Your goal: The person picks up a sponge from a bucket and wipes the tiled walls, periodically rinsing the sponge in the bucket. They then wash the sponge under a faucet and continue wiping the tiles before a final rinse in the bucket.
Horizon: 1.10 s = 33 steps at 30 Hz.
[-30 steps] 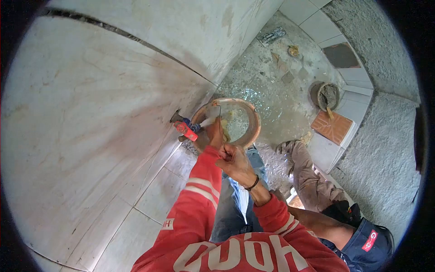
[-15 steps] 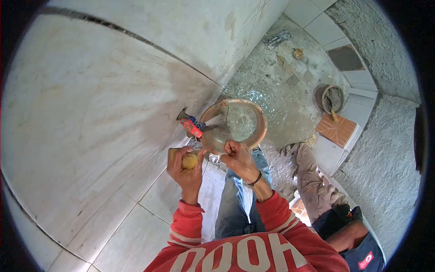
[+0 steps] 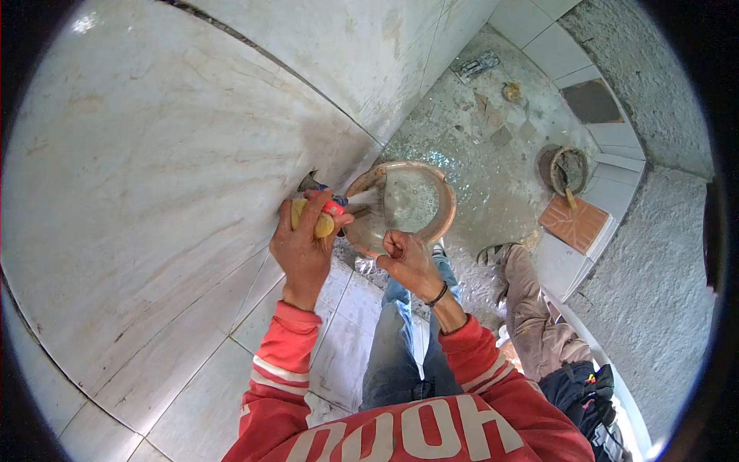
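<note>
A yellow sponge (image 3: 323, 225) sits in my left hand (image 3: 302, 250), whose fingers reach to the red handle (image 3: 333, 208) of a tap at the tiled wall. Water sprays from the tap into a round basin (image 3: 446, 219) with an orange-brown rim. My right hand (image 3: 412, 266) is over the basin's near edge, fingers curled closed; whatever they may hold is too small to make out.
Large pale wall tiles (image 3: 169, 177) fill the left. On the wet floor at right stand a bucket (image 3: 551, 171) and stacked tiles topped by a brown one (image 3: 573, 222). Another person's leg (image 3: 531, 308) is to my right.
My left hand has moved up and left with the sponge, from below the tap to its red handle. My right hand has shifted only slightly and stays closed.
</note>
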### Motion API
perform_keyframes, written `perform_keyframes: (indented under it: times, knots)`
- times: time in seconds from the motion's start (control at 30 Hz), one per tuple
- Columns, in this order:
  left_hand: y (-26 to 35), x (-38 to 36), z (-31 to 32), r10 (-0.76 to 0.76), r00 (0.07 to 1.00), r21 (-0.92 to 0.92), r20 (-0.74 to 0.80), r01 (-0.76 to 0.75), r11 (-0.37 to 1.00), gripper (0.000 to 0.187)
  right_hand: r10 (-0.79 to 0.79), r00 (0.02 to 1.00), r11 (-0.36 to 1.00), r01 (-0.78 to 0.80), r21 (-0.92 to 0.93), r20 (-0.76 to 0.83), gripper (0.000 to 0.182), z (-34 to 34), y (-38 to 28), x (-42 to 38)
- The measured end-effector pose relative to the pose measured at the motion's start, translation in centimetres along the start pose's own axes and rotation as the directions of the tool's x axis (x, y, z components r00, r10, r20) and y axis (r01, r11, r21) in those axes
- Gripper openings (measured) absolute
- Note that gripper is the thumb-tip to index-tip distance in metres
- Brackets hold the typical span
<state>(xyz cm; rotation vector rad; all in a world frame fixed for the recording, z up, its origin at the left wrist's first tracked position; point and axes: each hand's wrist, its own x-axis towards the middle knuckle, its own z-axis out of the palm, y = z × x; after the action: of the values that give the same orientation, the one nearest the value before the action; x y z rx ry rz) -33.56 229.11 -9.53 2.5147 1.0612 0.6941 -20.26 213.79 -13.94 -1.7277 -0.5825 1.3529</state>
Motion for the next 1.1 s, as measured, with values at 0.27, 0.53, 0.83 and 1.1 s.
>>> perform_keyframes:
  times: [0.27,0.53,0.83,1.1]
  knots:
    - [5.2,0.8,4.7,-0.418,0.836,-0.146,-0.355,0.392,0.908,0.026,0.002,1.000,1.000,-0.001,-0.012,0.007,0.030,0.5,1.6,0.7]
    - [7.0,1.5,7.9,-0.631,0.639,-0.337,-0.440,0.534,0.775,0.033,0.049,0.998,0.993,-0.045,-0.108,0.035,0.031,-1.8,6.7,-0.3]
    - [5.4,-8.9,13.6,-0.576,0.804,-0.228,-0.148,0.540,0.811,0.059,0.087,0.996,0.985,-0.088,-0.151,-0.013,0.028,-1.3,28.0,11.2]
    - [-8.3,-21.3,35.1,-0.740,0.538,0.035,0.404,0.799,0.600,0.031,-0.068,0.998,0.876,0.062,-0.479,0.005,0.018,-1.4,44.8,15.2]
